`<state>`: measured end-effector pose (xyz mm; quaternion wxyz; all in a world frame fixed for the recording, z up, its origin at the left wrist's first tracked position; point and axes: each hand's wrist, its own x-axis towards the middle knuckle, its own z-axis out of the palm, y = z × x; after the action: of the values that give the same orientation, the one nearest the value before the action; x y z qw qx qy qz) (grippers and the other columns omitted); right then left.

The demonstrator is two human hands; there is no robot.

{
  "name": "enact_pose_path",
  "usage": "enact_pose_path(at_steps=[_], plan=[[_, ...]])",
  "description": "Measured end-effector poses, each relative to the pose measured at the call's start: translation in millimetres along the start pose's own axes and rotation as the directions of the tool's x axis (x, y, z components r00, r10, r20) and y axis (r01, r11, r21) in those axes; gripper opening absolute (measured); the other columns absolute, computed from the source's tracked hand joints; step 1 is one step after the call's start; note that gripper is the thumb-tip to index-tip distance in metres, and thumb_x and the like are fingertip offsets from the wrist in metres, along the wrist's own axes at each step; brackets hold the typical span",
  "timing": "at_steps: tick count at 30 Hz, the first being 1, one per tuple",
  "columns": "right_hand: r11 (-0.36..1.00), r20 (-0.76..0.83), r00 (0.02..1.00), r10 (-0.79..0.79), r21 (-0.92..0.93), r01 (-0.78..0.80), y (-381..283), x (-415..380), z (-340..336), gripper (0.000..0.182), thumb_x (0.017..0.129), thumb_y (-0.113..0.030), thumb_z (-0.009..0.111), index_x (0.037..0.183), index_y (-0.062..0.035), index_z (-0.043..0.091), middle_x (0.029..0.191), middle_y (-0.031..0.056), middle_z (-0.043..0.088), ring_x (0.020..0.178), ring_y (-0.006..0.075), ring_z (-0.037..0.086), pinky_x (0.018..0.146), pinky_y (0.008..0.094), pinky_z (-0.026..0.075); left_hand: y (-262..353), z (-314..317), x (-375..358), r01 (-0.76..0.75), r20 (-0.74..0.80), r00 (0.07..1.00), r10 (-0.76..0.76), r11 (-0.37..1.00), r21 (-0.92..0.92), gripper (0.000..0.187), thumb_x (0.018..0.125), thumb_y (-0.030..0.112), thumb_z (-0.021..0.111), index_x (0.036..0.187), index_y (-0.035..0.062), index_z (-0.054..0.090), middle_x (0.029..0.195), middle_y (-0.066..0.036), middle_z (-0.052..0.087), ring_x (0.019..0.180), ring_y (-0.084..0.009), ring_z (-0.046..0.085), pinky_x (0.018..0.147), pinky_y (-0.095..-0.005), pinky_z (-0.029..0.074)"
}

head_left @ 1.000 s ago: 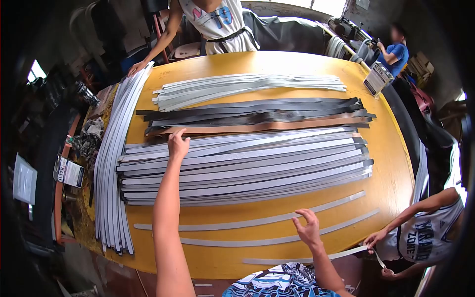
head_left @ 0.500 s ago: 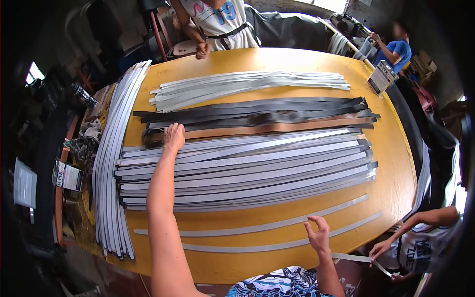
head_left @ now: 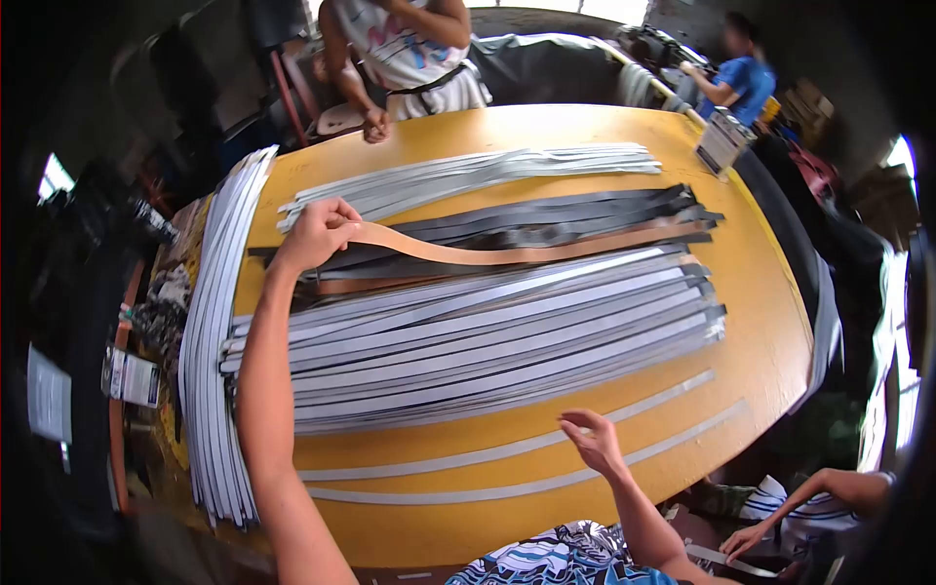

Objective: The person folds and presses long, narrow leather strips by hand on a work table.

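Note:
My left hand (head_left: 324, 234) pinches the left end of a tan strip (head_left: 468, 255) and holds it raised above the pile of black strips (head_left: 458, 226). From there the strip sags, its right part still lying on the pile. My right hand (head_left: 593, 441) hovers over the front of the table with fingers apart and nothing in them. Below it lie two single grey strips, an upper one (head_left: 439, 462) and a lower one (head_left: 448, 495). Between my hands spreads a wide bundle of grey-white strips with dark edges (head_left: 487, 336).
Pale strips (head_left: 468, 175) lie at the back of the yellow table (head_left: 760, 292), and a long white bundle (head_left: 219, 331) runs along its left edge. A can (head_left: 723, 141) stands back right, another (head_left: 134, 377) at left. People are behind the table and at right, one hand (head_left: 749, 542) with a strip.
My left hand has taken hold of the tan strip's end and lifted it up and leftward. My right hand has shifted slightly left. The view has tilted a little.

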<state>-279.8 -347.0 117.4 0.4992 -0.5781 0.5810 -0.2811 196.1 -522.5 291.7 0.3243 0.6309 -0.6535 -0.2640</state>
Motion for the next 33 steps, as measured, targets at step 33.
enact_pose_path(at_steps=[33], plan=[[0.159,-0.315,0.946,0.078,0.941,0.300,27.5,329.0,-394.6,0.035,0.107,-0.027,0.039,0.102,-0.0035,0.064,0.082,0.0119,0.068,0.067,0.0234,0.062,0.063,0.0386,0.054,109.8,72.8,-285.1,0.412,-0.430,0.876,-0.218,0.802,0.433,0.037,0.070,0.021,0.090,0.073,-0.0045,0.063,0.061,-0.018,0.058,0.055,-0.0357,0.051,0.058,-0.0443,0.043]])
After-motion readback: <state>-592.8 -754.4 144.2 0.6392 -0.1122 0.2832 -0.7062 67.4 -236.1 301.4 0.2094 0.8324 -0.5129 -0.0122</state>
